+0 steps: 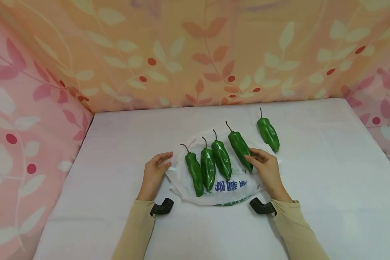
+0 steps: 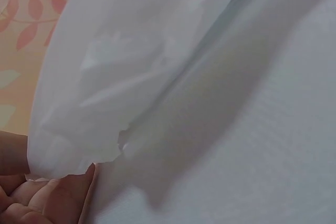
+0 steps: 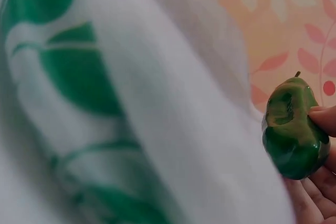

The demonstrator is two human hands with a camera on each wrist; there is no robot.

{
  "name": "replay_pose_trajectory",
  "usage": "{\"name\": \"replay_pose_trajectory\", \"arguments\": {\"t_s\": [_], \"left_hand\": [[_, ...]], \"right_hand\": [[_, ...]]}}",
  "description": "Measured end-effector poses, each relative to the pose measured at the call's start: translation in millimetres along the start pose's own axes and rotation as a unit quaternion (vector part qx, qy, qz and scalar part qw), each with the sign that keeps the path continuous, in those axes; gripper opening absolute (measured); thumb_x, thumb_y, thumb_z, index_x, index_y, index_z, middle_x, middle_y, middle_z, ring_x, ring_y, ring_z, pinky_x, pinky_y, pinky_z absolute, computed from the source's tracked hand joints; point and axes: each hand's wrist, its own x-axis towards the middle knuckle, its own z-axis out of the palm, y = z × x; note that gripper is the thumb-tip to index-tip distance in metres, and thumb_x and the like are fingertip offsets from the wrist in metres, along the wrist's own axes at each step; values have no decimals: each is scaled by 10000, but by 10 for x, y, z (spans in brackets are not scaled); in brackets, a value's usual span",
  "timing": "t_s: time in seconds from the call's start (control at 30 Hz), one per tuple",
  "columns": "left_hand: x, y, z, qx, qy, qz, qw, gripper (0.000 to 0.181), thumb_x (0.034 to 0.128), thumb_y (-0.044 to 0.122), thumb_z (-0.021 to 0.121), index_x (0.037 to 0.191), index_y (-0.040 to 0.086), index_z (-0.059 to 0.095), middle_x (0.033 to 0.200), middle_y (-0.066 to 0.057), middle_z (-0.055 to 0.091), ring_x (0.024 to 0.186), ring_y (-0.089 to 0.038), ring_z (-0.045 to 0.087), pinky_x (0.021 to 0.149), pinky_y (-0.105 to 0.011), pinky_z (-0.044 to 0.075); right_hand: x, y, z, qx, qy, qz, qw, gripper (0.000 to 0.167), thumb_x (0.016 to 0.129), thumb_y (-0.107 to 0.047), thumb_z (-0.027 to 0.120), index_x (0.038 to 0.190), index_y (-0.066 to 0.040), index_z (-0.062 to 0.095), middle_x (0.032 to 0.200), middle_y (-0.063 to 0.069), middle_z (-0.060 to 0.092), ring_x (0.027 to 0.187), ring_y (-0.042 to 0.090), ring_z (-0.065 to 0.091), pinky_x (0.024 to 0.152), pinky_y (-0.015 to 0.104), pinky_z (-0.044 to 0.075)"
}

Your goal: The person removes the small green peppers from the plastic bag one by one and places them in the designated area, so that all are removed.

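Observation:
A white plastic bag (image 1: 185, 173) with blue characters and green leaf print lies spread on the table. My left hand (image 1: 153, 177) pinches the bag's left edge; in the left wrist view the film (image 2: 121, 72) stretches up from the fingers (image 2: 58, 198). On the bag's right side, my right hand (image 1: 269, 173) holds a glossy green pepper (image 1: 239, 146) by its lower end, thumb on top. The right wrist view shows that pepper (image 3: 294, 135) end-on beside the bag (image 3: 199, 129). Three more green peppers, the middle one (image 1: 208, 169) among them, lie side by side on the bag, stems pointing away.
Another green pepper (image 1: 268, 135) lies on the white-covered table (image 1: 328, 173), off the bag at the back right. Floral curtains (image 1: 169, 54) stand along the table's back and sides. A black wrist device (image 1: 162, 207) sits by each beige sleeve (image 1: 134, 229).

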Motion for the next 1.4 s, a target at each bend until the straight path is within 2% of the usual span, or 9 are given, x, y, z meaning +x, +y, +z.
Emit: {"name": "replay_pose_trajectory", "arguments": {"t_s": [0.23,0.33,0.43,0.6,0.83,1.0,1.17,1.4], "left_hand": [[129,61,49,-197,-62,45,9998,325,894,-52,585,1216,-8,584,1251,-127,595,1180,-164,542,961,-195,419],[149,70,69,-165,-44,18,9999,324,891,-52,588,1211,-2,589,1244,-120,601,1179,-160,542,957,-195,422],[138,51,86,-112,-85,-61,9999,323,890,-50,590,1209,3,594,1243,-122,603,1187,-161,535,951,-183,420],[89,-15,102,-55,-126,-205,9997,323,888,-53,592,1206,3,599,1238,-130,605,1195,-178,529,924,-151,426],[70,-36,94,-82,-180,-138,9997,329,887,-46,591,1211,12,597,1245,-130,600,1192,-185,533,912,-138,427],[50,-17,75,-43,-118,-116,9999,330,887,-56,582,1211,8,595,1241,-121,602,1178,-173,543,920,-137,422],[48,-5,61,-46,-58,-87,9999,326,891,-41,586,1212,12,593,1243,-103,604,1174,-156,547,933,-145,417],[14,3,16,-119,-1,-199,9997,328,890,-59,578,1212,0,589,1250,-119,597,1178,-168,544,920,-134,421]], "right_hand": [[149,-149,-74,265,287,-278,9989,393,861,-114,698,1182,91,599,968,-81,658,865,7,636,764,142,505],[190,-171,-124,377,499,-378,9973,388,851,-101,706,1167,100,603,929,-122,655,872,16,636,753,137,505],[202,-157,-191,503,729,-369,9954,374,847,-71,703,1159,111,604,910,-128,660,873,18,634,748,129,502],[189,-112,-307,638,986,-112,9930,363,843,-53,702,1163,93,610,889,-128,661,863,8,630,738,113,496],[232,-124,-445,875,1360,53,9868,326,830,-67,722,1132,31,650,883,-104,672,874,23,631,727,110,498],[266,-127,-530,1010,1381,266,9849,353,823,-115,740,1144,5,655,908,-93,677,899,28,624,727,108,496],[320,-119,-597,968,1442,287,9844,378,821,-153,748,1153,1,654,925,-88,679,919,41,615,732,109,492],[383,-73,-690,1373,1899,419,9713,283,807,-76,748,1077,-16,689,886,-84,684,899,47,619,722,104,493]]}}
